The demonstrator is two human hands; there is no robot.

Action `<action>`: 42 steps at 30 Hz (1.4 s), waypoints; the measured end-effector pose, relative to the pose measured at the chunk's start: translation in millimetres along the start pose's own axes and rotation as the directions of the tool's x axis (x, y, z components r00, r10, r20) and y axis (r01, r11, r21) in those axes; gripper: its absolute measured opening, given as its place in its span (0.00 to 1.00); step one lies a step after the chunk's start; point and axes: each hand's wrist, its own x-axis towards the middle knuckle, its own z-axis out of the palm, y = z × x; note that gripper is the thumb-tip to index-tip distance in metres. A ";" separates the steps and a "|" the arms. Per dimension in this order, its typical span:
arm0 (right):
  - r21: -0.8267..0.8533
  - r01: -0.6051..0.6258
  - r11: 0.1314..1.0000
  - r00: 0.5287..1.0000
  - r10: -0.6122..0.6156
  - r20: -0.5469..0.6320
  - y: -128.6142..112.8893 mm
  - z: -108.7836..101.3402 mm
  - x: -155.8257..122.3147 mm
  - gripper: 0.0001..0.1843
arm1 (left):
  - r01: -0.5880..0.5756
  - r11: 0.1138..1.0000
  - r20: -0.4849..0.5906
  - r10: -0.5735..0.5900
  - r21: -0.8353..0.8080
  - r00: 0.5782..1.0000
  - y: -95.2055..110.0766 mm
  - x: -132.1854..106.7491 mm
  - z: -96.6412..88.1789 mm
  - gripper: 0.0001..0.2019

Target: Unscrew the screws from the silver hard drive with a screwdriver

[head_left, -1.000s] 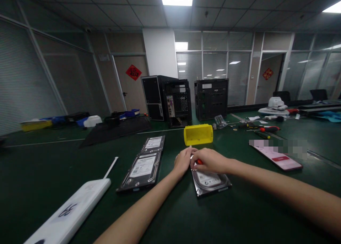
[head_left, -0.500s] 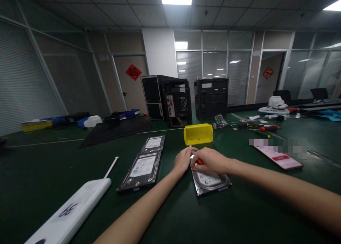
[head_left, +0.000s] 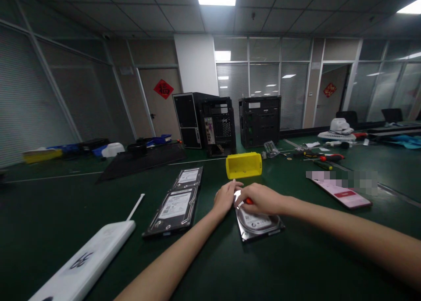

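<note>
A silver hard drive [head_left: 258, 222] lies label side up on the green table, turned slightly. At its far left corner is my left hand [head_left: 226, 196], its fingers curved along the far edge and gripping the drive. My right hand [head_left: 259, 198] is closed over the drive's far part. From its fist shows the orange-red handle of what looks like a screwdriver [head_left: 249, 201]; its tip is hidden by the fingers. Left of my hands lie two more hard drives, a nearer one [head_left: 173, 209] and a farther one [head_left: 188, 177], end to end.
Just beyond my hands stands a yellow bin [head_left: 244, 165]. Black computer cases [head_left: 259, 121] stand at the back. A pink-screened phone [head_left: 345, 193] and several hand tools [head_left: 331, 158] lie to the right. At the front left is a white device marked 39 [head_left: 85, 259], with a thin rod.
The view has shifted very slightly. Both hands stay at the hard drive, and the orange-red handle has turned a little within my right hand's fingers.
</note>
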 end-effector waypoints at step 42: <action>0.914 0.325 0.242 0.878 0.282 -0.386 -19.7 -37.5 82.4 0.14 | -0.035 0.998 0.229 0.021 0.055 0.973 41.1 -78.3 -51.6 0.19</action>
